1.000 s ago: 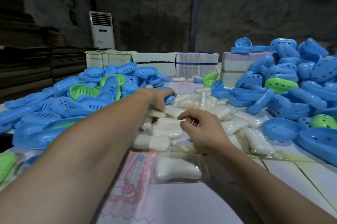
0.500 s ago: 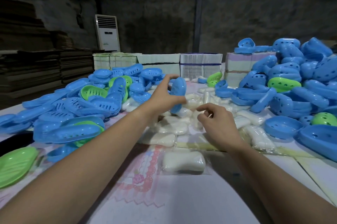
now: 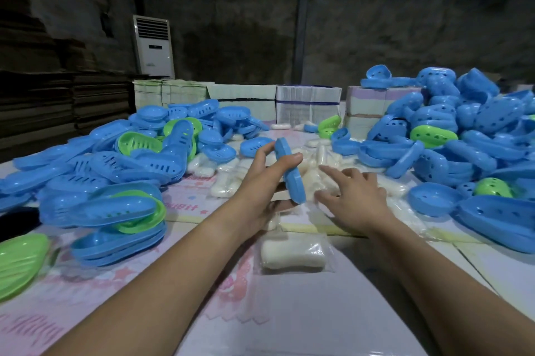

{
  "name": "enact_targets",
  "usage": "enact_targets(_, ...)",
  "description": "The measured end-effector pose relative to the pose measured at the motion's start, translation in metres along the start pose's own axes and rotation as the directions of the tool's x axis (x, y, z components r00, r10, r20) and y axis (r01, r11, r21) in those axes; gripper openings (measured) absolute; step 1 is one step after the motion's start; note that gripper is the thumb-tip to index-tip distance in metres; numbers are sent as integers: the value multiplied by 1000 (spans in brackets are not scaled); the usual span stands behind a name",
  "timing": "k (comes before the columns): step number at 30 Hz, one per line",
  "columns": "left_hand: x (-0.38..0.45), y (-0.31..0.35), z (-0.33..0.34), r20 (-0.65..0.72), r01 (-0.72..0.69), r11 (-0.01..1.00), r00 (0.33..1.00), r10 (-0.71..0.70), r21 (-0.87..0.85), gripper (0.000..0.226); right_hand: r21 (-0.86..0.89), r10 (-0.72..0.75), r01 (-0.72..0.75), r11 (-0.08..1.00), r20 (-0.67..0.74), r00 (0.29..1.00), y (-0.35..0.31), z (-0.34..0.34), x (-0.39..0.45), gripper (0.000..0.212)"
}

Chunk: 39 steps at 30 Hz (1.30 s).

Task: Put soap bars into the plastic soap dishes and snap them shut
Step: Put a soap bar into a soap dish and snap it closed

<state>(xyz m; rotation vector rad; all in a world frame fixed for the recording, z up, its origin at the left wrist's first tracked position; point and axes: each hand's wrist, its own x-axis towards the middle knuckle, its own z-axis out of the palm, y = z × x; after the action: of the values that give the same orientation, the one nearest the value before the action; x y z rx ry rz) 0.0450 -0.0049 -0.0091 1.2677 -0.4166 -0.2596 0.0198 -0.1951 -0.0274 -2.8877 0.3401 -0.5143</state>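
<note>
My left hand [image 3: 265,179] grips a blue plastic soap dish half [image 3: 291,172], held on edge above the table centre. Just to its right, my right hand [image 3: 351,193] reaches with fingers spread over a heap of white wrapped soap bars [image 3: 314,170], holding nothing. One wrapped soap bar [image 3: 292,253] lies alone on the table in front of my arms.
A big pile of blue and green dish halves [image 3: 139,158] covers the left of the table, another pile [image 3: 469,141] the right. A green dish half [image 3: 20,260] lies at the near left edge. Stacked card bundles [image 3: 307,106] line the back.
My left hand lifted a blue dish half from the left pile and brought it toward me. My right hand opened from a loose curl and spread over the soap bars.
</note>
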Motion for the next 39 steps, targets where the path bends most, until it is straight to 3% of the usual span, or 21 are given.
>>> enact_targets(4,-1,-1,3,-6,-4,1000,1000,4,-21,35,-159,-109,109,981,11,994,-19,13,-2,52)
enact_targets(7,-3,-1,6,16,-7,999,1000,7,-38,33,-154,-128,128,980,9,992,-23,17,-3,45)
enact_targets(9,-5,-1,7,48,-1,998,999,4,-59,33,-28,-124,122,992,-55,991,-20,14,-3,32)
enact_targets(13,-6,-2,4,63,17,993,998,-10,-114,43,399,75,-42,916,-68,995,-14,6,-9,8)
enact_targets(16,-4,-4,3,57,48,984,998,-38,-173,51,693,208,-100,713,-73,975,-10,-4,-14,16)
enact_targets(19,-2,-4,4,50,84,967,996,-74,-240,68,801,237,22,599,-203,950,-10,-15,-17,30)
enact_targets(23,0,-9,4,22,100,940,995,-98,-325,72,806,143,257,533,-385,912,-28,-23,-29,38)
enact_targets(28,0,-9,5,88,148,861,989,-120,-486,63,769,-52,423,480,-456,889,-43,-24,-42,33)
enact_targets(33,0,-7,5,92,149,793,989,-118,-590,59,819,-174,395,416,-355,919,-39,-29,-40,17)
enact_targets(39,-3,-8,6,115,181,763,983,-140,-620,84,870,-231,334,363,-263,937,-39,-30,-42,20)
